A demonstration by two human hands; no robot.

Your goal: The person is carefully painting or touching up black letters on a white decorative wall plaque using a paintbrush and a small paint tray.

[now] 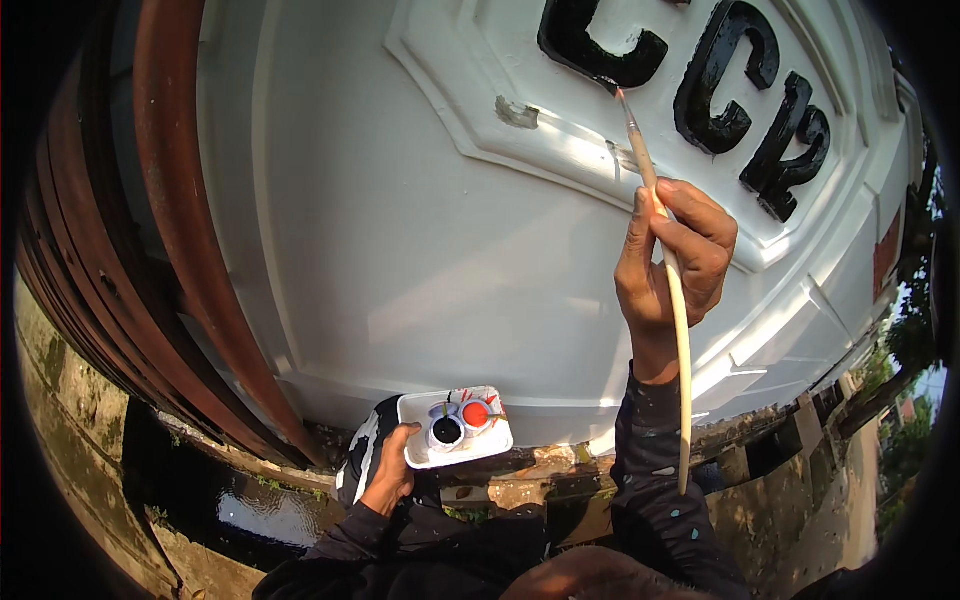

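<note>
Lettering in black paint on a white panel, brush tip at the edge of a letter.

The right hand is closed around a long pale-handled paintbrush, its tip touching the lower edge of the leftmost black painted letter on the white embossed panel. The left hand is clamped on the edge of a small white paint tray, held low and well apart from the brush; the tray carries a pot of black paint and a pot of red paint. The step in hand looks like filling or trimming that letter's outline; the next stroke calls for a steady wrist along the edge, and likely a dip into the black pot.
</note>
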